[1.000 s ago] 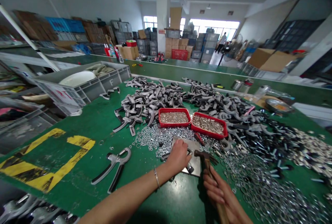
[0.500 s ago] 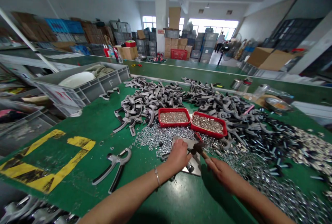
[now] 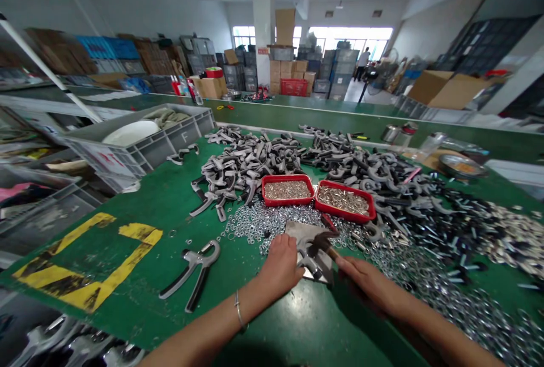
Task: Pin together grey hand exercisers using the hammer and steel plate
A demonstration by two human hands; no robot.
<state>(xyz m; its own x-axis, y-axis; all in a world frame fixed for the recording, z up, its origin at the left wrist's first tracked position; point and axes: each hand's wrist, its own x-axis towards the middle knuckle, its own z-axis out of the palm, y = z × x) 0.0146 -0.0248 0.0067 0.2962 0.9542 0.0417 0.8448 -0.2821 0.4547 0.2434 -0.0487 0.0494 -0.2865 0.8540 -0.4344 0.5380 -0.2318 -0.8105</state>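
Observation:
On a metal plate [image 3: 297,230] lies a grey-and-black hand grip [image 3: 309,260], partly covered. My left hand [image 3: 280,262], a bracelet at its wrist, is closed over the left side of this piece; its fingertips are partly hidden. My right hand [image 3: 368,282] is wrapped round the wooden handle of a hammer [image 3: 325,242]. The hammer's dark head is over the hand grip; whether they touch I cannot tell. Another V-shaped grip [image 3: 198,268] lies on the green table to the left.
Two red trays [image 3: 289,203] of small metal parts stand behind the plate, amid loose nuts and rings [image 3: 246,222]. Heaped grey grips [image 3: 255,157] lie farther back. Black pieces and metal rings [image 3: 442,276] spread to the right. A grey crate [image 3: 170,143] stands at left.
My left hand has shifted slightly left and turned, uncovering more of the hand grip. The hammer head shows more clearly over the plate. The whole view has shifted a little.

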